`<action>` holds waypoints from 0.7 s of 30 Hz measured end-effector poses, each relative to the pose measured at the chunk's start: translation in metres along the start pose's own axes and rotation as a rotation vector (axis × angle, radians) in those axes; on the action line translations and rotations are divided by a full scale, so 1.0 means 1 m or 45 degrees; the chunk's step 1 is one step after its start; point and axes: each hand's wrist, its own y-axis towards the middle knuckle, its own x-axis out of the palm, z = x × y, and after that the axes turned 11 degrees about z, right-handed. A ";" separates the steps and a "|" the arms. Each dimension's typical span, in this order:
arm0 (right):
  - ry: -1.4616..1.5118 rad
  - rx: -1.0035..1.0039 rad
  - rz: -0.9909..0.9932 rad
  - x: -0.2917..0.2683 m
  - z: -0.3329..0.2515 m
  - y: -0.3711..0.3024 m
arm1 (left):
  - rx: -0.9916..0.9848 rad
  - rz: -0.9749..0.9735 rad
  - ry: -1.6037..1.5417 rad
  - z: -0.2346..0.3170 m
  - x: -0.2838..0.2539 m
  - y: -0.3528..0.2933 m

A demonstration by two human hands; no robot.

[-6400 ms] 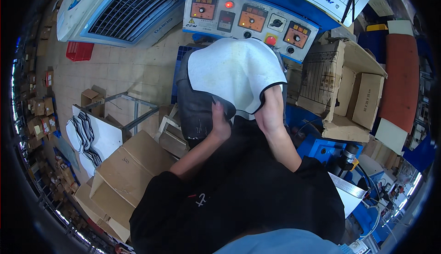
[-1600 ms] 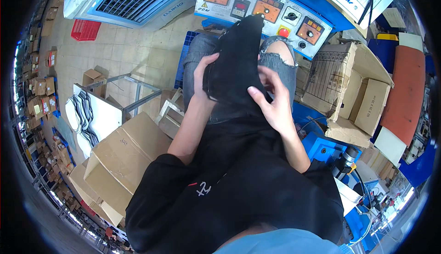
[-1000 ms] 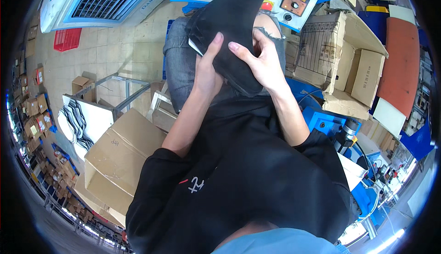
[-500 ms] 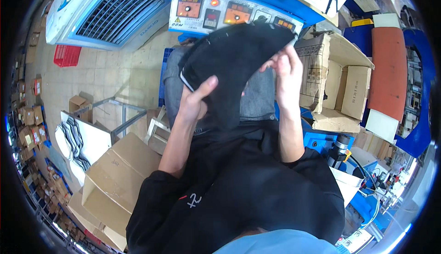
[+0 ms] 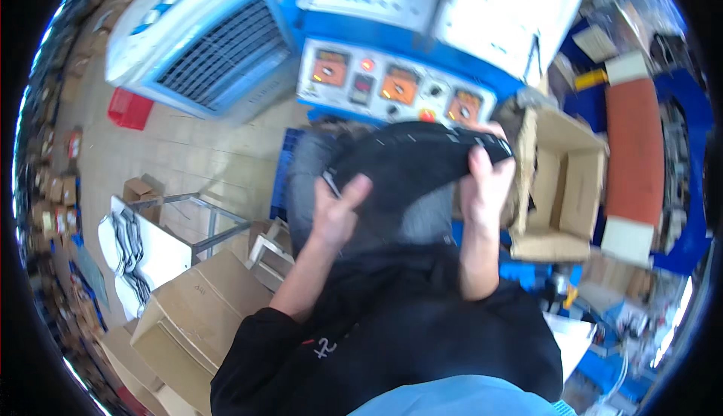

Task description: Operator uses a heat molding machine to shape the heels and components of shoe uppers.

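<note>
In front of my lap I hold a curved black fabric piece (image 5: 410,164), shaped like a flat shoe upper, with small white marks along its far edge. My left hand (image 5: 337,209) grips its left end, thumb on top, next to a pale edge. My right hand (image 5: 486,179) pinches the right end, with the thumb on the near face and fingers behind. The piece spans between both hands, above my grey trousers. Fingers under the fabric are hidden, and the picture is blurred by motion.
A blue and white machine with a control panel (image 5: 392,85) stands just beyond my hands. At right is an open cardboard box (image 5: 561,190); at left, an air cooler (image 5: 218,58), a white board (image 5: 162,258) bearing striped pieces, and a cardboard carton (image 5: 199,307).
My right hand has shifted from the near edge to a pinch on the right end. The fabric piece now lies flatter and wider between my hands. The view has tilted toward the machine.
</note>
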 end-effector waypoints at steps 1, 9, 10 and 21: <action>0.049 0.015 0.005 -0.001 0.005 0.000 | 0.080 -0.132 0.055 0.006 0.005 0.003; 0.153 0.298 -0.332 0.015 0.007 -0.041 | 0.173 -0.401 -0.079 0.044 0.037 0.002; 0.123 0.327 -0.394 0.008 0.009 -0.045 | 0.074 -0.439 -0.152 0.050 0.037 -0.002; 0.009 -0.059 -0.318 -0.017 -0.009 -0.027 | 0.436 -1.300 0.439 0.095 0.095 -0.002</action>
